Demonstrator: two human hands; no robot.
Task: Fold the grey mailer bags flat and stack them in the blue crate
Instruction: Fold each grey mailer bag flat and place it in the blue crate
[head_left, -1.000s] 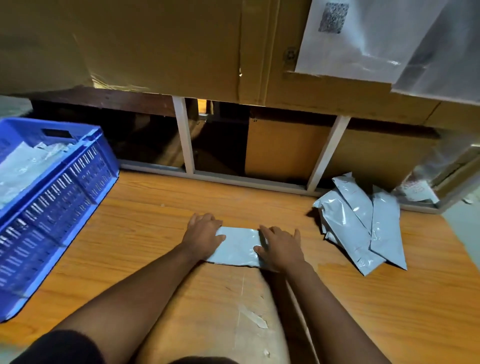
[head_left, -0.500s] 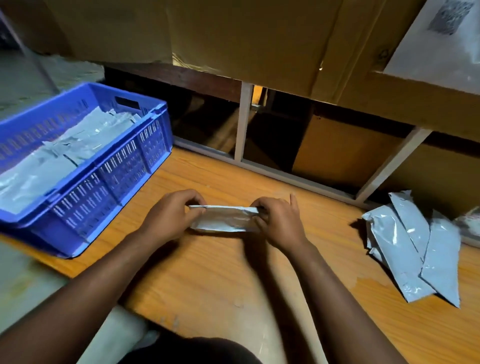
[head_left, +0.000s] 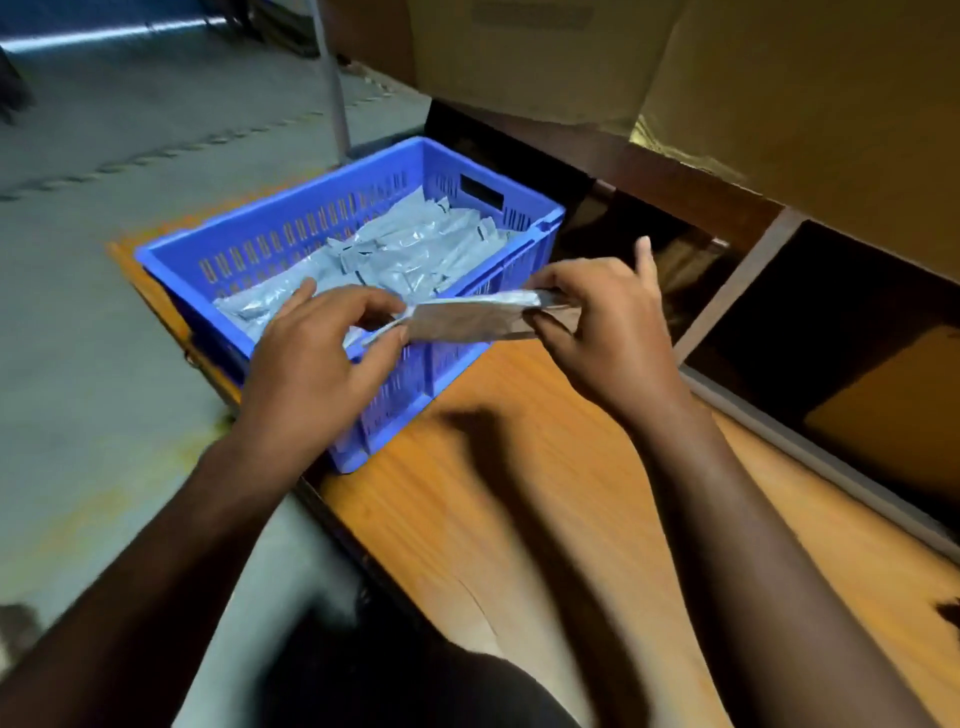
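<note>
Here, a grey concrete floor (head_left: 119, 291) fills the left of the view, marked with a dashed line and streaked with light at the far edge, a thin metal post (head_left: 332, 88) standing on it farther back. A wooden table (head_left: 519, 499) with an orange grain runs from its corner at the left toward the right, and the blue crate (head_left: 270, 244) sits at that left end, its slotted walls holding a loose layer of folded grey bags (head_left: 415, 244). Above the crate's near rim, the left hand (head_left: 317, 358) pinches one end of a folded bag (head_left: 467, 319) between thumb and curled fingers, while the right hand (head_left: 608, 332) pinches the other end, one finger raised straight. The bag hangs level between the hands, clear of the table, partly over the crate. Behind the table, a dark wooden shelf frame (head_left: 737, 275) opens onto shadowed compartments, and large cardboard boxes (head_left: 779, 93) rest along its top at the right. A dark garment shows at the bottom edge.
</note>
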